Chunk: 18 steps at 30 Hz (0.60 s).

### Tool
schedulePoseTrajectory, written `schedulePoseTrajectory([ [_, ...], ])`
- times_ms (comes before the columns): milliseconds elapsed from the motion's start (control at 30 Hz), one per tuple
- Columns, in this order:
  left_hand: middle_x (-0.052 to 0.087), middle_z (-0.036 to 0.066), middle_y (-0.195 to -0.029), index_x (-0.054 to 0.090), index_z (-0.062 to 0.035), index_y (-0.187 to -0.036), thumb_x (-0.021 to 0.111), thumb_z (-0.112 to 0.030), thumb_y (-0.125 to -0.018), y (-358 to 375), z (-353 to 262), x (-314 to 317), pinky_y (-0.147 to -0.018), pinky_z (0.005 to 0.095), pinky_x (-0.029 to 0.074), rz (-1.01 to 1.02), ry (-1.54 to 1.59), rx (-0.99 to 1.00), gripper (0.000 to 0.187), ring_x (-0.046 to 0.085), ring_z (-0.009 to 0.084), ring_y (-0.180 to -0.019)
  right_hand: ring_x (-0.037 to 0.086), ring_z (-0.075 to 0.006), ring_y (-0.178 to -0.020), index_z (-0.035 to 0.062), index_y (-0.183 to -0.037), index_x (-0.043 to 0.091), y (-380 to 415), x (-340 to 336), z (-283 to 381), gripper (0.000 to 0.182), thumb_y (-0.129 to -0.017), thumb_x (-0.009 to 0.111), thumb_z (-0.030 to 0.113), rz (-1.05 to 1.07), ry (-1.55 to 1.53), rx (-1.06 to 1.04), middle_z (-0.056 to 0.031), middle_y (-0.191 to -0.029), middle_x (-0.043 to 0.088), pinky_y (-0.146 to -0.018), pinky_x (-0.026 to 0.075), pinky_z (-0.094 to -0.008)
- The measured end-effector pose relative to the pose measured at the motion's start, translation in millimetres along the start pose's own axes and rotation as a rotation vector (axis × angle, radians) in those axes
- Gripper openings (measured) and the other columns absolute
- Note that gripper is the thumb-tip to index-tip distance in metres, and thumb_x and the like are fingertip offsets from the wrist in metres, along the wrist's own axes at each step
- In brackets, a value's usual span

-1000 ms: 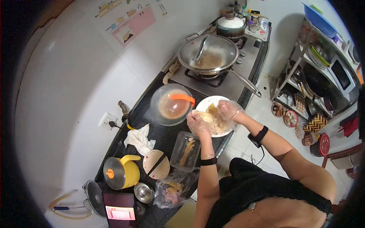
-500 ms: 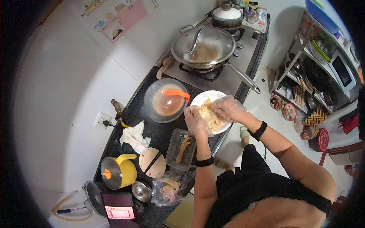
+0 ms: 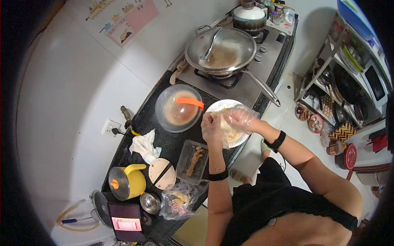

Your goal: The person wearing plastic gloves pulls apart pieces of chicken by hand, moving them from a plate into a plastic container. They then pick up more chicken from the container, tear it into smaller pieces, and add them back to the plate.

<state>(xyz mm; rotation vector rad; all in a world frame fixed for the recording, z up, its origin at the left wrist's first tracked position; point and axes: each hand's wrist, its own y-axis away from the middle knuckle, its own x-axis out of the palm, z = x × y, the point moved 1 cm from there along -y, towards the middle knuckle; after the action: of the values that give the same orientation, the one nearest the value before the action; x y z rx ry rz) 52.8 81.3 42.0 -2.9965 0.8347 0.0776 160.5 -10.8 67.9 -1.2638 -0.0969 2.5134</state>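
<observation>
Both of my hands wear clear plastic gloves and are over a white plate (image 3: pixel 217 105) at the counter's front edge. My left hand (image 3: pixel 212 128) is closed on the left side of a pale piece of meat (image 3: pixel 226 128), which looks like cooked chicken. My right hand (image 3: pixel 239 117) pinches the same piece from the right, its fingers close to the left ones. More pale meat lies on the plate beneath, partly covered by the hands. Left of the plate is a clear bowl (image 3: pixel 166 117) of cloudy liquid with an orange-handled tool (image 3: pixel 190 101) in it.
A lidded wok (image 3: pixel 221 51) sits on the stove, its handle (image 3: pixel 266 91) reaching toward the front edge. Nearer are a plastic tray (image 3: pixel 201 164) with a brown strip, a plastic bag (image 3: pixel 176 205), chopsticks on a small plate (image 3: pixel 158 168), a yellow kettle (image 3: pixel 135 182) and a tablet (image 3: pixel 126 224).
My hands have come closer together, the right one moving left over the meat. The camera view has shifted slightly.
</observation>
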Motion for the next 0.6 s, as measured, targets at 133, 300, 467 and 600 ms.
schedulePoseTrajectory([
  [133,0.054,0.003,-0.077,0.053,-0.0048,-0.084,0.054,-0.014,-0.082,-2,12,1,-0.065,0.0255,0.043,0.056,-0.062,0.029,0.010,0.050,0.0118,-0.072,0.054,-0.0257,-0.078,0.0038,-0.100,0.052,1,4,-18,0.028,-0.085,0.043,0.026,0.176,-0.573,0.183,-0.0125,-0.086,0.056,-0.072,0.044,-0.0370],
  [300,0.054,0.002,-0.078,0.053,-0.0049,-0.084,0.055,-0.017,-0.083,-8,27,1,-0.060,0.0264,0.045,0.123,0.121,0.041,0.013,0.049,0.0116,-0.070,0.051,-0.0190,-0.076,0.0013,-0.103,0.050,-2,-2,-28,0.030,-0.084,0.049,0.024,0.212,-0.743,0.124,-0.0083,-0.079,0.054,-0.071,0.041,-0.0345],
  [467,0.053,0.005,-0.077,0.052,-0.0035,-0.085,0.056,-0.018,-0.082,0,1,11,-0.068,0.0294,0.042,0.027,-0.307,0.196,0.015,0.050,0.0155,-0.073,0.053,-0.0337,-0.076,0.0032,-0.095,0.049,-9,-6,-20,0.025,-0.086,0.041,0.025,0.137,-0.180,-0.071,-0.0184,-0.080,0.054,-0.070,0.041,-0.0402],
  [600,0.052,0.006,-0.076,0.051,-0.0028,-0.084,0.056,-0.016,-0.081,2,3,18,-0.071,0.0294,0.040,-0.063,-0.342,0.264,0.014,0.049,0.0172,-0.073,0.051,-0.0390,-0.078,0.0039,-0.091,0.048,-8,-10,-4,0.025,-0.086,0.037,0.025,0.088,-0.008,-0.022,-0.0218,-0.082,0.053,-0.069,0.041,-0.0435],
])
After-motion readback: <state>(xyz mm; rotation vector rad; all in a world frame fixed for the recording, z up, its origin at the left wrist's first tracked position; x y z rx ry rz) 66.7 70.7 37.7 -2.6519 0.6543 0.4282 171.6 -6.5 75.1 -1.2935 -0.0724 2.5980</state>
